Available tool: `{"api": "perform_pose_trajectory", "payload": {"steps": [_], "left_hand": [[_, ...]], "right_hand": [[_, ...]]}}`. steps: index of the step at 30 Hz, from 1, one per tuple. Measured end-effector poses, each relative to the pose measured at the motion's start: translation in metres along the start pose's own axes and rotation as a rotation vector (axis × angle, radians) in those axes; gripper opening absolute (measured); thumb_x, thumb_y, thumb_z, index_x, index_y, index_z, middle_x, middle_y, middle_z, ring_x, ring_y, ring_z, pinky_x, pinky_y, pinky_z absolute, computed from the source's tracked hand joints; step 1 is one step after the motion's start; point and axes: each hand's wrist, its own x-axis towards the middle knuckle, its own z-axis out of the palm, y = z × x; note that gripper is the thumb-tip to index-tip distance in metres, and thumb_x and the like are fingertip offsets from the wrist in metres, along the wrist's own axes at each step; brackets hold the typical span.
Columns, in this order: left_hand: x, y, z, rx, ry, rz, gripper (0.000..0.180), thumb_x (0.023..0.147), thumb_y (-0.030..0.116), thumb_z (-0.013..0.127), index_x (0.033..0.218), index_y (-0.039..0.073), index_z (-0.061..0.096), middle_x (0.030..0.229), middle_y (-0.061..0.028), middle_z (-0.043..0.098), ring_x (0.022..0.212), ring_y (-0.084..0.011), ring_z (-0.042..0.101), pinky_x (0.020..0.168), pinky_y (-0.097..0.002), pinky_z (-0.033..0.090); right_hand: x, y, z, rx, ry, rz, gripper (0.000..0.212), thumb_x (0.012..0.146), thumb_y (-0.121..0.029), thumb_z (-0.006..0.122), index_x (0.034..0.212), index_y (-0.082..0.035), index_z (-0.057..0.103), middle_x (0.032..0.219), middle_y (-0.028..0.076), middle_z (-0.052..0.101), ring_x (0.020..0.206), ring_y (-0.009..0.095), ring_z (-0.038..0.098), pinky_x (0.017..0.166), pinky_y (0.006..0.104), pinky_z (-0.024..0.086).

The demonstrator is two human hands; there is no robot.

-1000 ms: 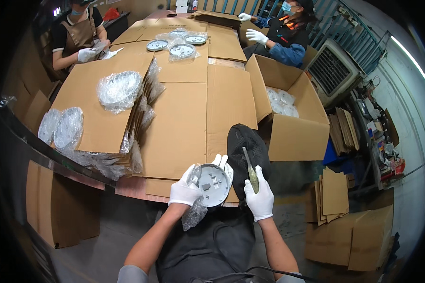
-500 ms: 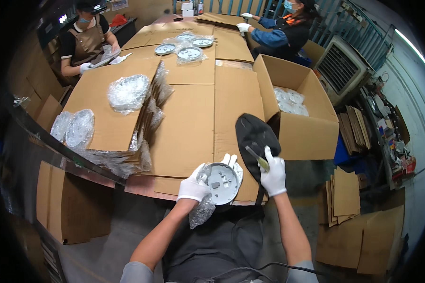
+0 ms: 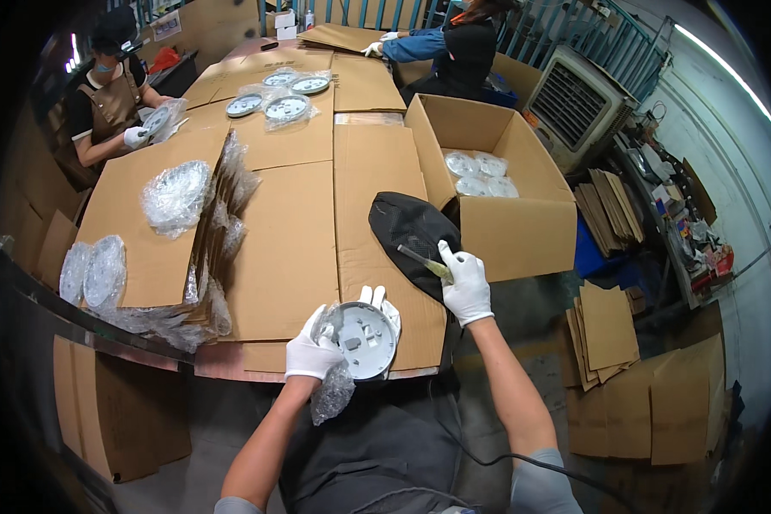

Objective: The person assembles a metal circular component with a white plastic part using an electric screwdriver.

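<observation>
Tilting a tool (image 3: 434,268) near a disc (image 3: 367,343)

Left hand (image 3: 313,353) clamps the grey disc, fittings up, at the table's (image 3: 227,363) near edge; bubble wrap (image 3: 332,396) hangs below. Right hand (image 3: 468,291), apart, is wrapped around the tool. A second ago its shaft pointed forward; now it points left, clear of the disc, so it seems not at work there.
</observation>
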Motion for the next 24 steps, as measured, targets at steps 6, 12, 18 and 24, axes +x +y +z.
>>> {"api": "perform_pose_trajectory", "payload": {"steps": [6, 12, 18, 24], "left_hand": [[0.007, -0.022, 0.01, -0.058, 0.095, 0.07, 0.048, 0.081, 0.006, 0.046, 0.127, 0.004, 0.061, 0.11, -0.0191, 0.07, 0.102, -0.0245, 0.069, 0.091, -0.0303, 0.051], [0.005, -0.02, 0.004, -0.048, 0.172, 0.086, 0.044, 0.082, 0.007, 0.048, 0.123, 0.005, 0.064, 0.103, -0.0171, 0.072, 0.097, -0.0236, 0.071, 0.086, -0.0301, 0.053], [0.002, -0.023, 0.011, -0.111, 0.073, 0.081, 0.041, 0.083, 0.007, 0.049, 0.121, 0.001, 0.064, 0.102, -0.0169, 0.072, 0.096, -0.0222, 0.071, 0.085, -0.0292, 0.054], [0.002, -0.022, 0.011, -0.099, 0.089, 0.093, 0.042, 0.081, 0.006, 0.048, 0.12, 0.001, 0.065, 0.104, -0.0173, 0.072, 0.097, -0.0228, 0.071, 0.087, -0.0296, 0.053]], "right_hand": [[-0.005, 0.023, 0.007, 0.138, 0.069, 0.088, 0.063, 0.077, 0.005, 0.058, 0.136, -0.015, 0.054, 0.126, 0.013, 0.062, 0.113, 0.029, 0.061, 0.096, 0.0381, 0.05], [0.013, 0.001, 0.015, 0.182, 0.15, 0.026, 0.059, 0.075, 0.01, 0.058, 0.129, -0.012, 0.061, 0.123, 0.012, 0.065, 0.113, 0.026, 0.062, 0.095, 0.0358, 0.051], [0.025, 0.007, 0.018, 0.175, 0.17, -0.028, 0.049, 0.074, 0.009, 0.059, 0.118, -0.01, 0.066, 0.113, 0.01, 0.069, 0.1, 0.028, 0.067, 0.088, 0.0358, 0.053], [0.004, -0.012, 0.004, 0.237, 0.156, -0.047, 0.04, 0.075, 0.005, 0.063, 0.113, -0.007, 0.067, 0.105, 0.012, 0.069, 0.092, 0.03, 0.068, 0.081, 0.0355, 0.055]]}}
